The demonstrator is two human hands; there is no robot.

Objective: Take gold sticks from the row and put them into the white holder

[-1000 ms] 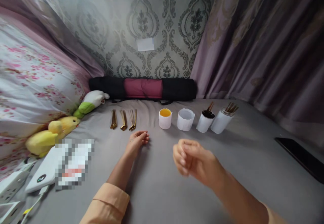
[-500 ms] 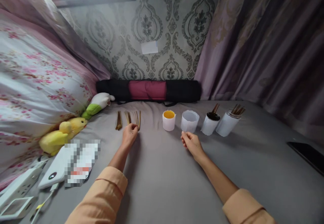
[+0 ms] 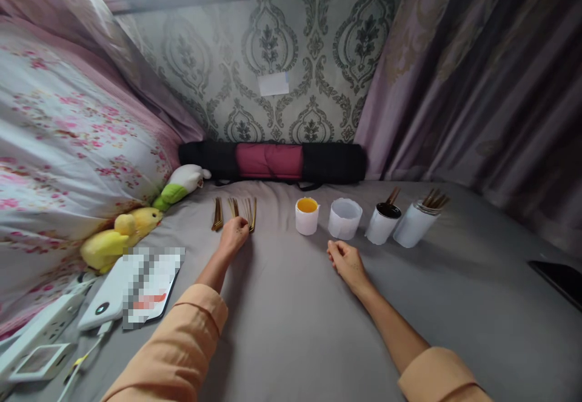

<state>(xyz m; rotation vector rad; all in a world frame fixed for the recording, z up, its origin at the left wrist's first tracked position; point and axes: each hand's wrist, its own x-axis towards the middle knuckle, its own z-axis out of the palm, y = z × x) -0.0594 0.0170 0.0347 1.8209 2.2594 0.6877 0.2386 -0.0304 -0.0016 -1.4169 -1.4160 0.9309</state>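
Three small bundles of thin golden-brown sticks (image 3: pixel 218 214) lie side by side on the grey bed sheet (image 3: pixel 291 329). My left hand (image 3: pixel 234 235) rests on the near ends of the middle and right bundles, fingers curled over them. My right hand (image 3: pixel 345 259) lies on the sheet with fingers loosely curled, just in front of an empty white cup (image 3: pixel 344 218). To its left stands a white cup with a yellow inside (image 3: pixel 307 215). To its right stand a white cup with a dark inside holding a stick (image 3: pixel 382 222) and a clear jar with several sticks (image 3: pixel 416 223).
A black and maroon rolled bag (image 3: pixel 273 162) lies along the wall behind. Plush toys (image 3: pixel 120 238) and a floral quilt (image 3: pixel 68 147) fill the left. A white power bank (image 3: pixel 107 296), a power strip (image 3: pixel 39 335) and cables sit near left. A dark phone (image 3: pixel 559 278) lies at right.
My left hand reached forward onto the stick bundles. My right hand moved from mid-air near me down onto the sheet in front of the empty white cup.
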